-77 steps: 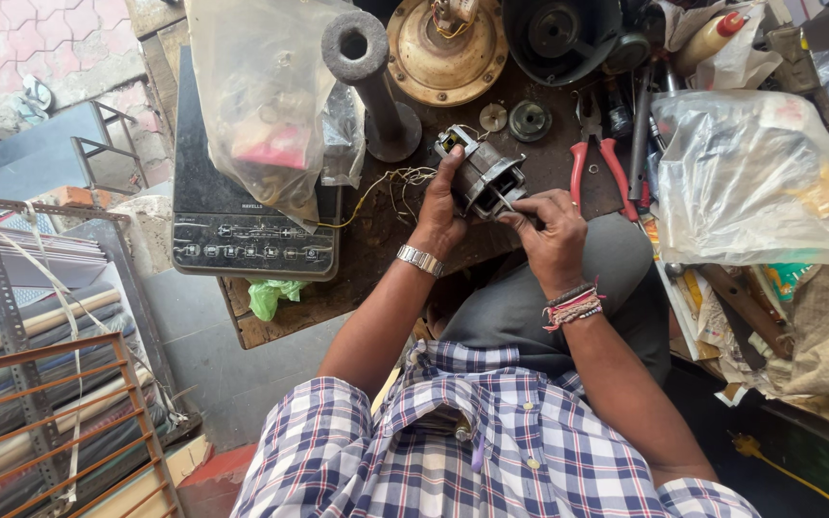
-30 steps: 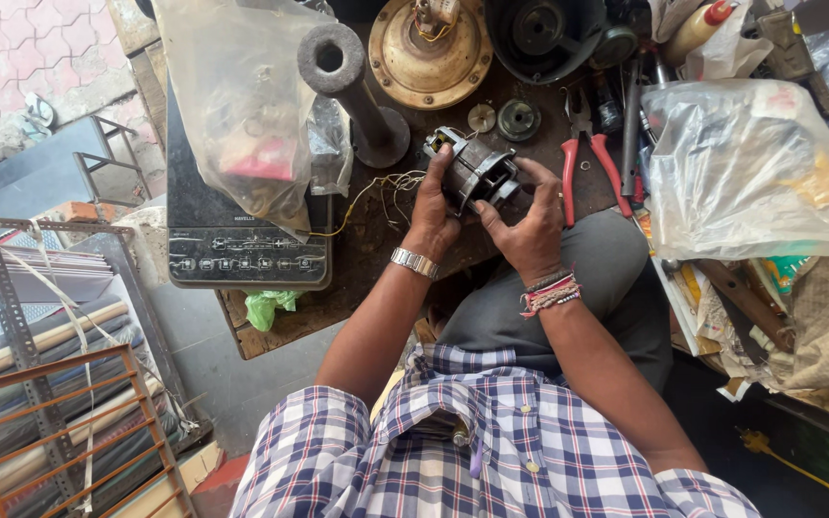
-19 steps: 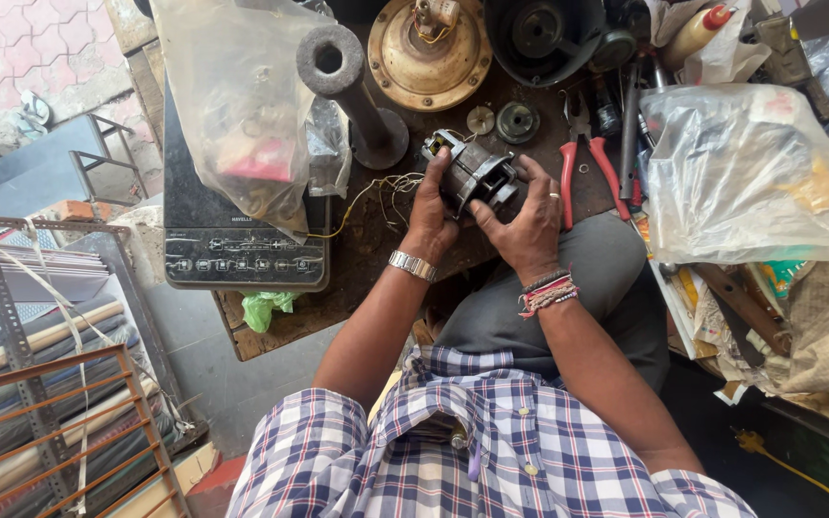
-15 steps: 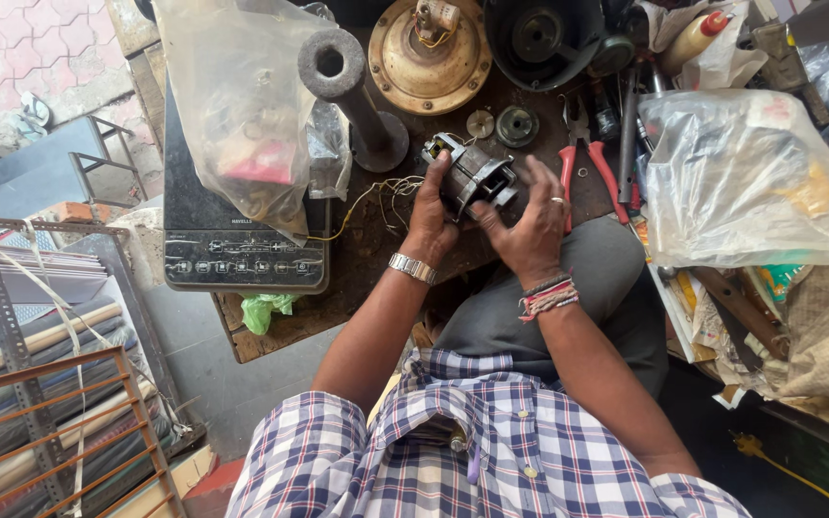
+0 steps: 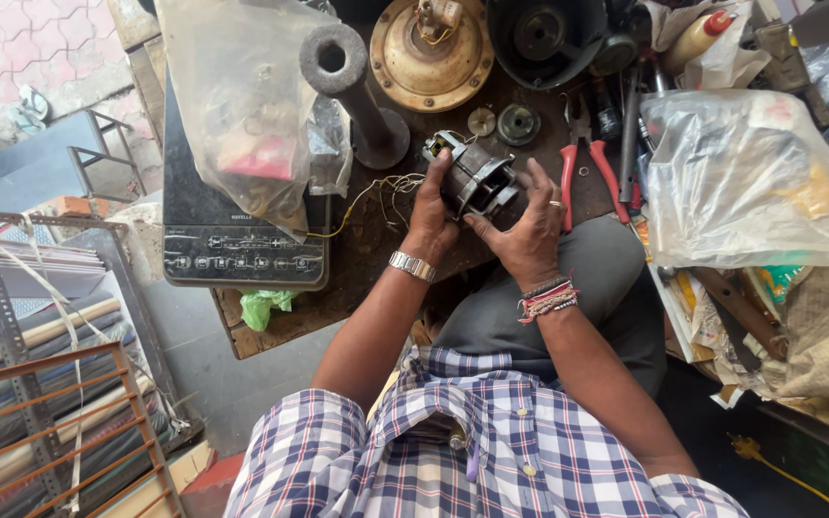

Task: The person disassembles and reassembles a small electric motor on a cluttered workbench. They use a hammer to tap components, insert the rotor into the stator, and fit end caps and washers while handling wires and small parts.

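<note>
At our workbench (image 5: 271,331), a black induction cooktop (image 5: 242,240) lies leftmost; our left hand (image 5: 431,211) and right hand (image 5: 528,235) close around a small electric motor (image 5: 477,180), held just above the bench edge, red-handled pliers (image 5: 582,173) beside it.

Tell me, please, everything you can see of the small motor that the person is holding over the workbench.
The small motor is a compact, dark grey metal block with a ribbed core and a lighter frame at its far end. Thin wires trail from it to the left across the wooden bench. It lies on its side, held just above the bench edge. The left hand cups its left side, and the right hand holds it from the right and below.
</note>
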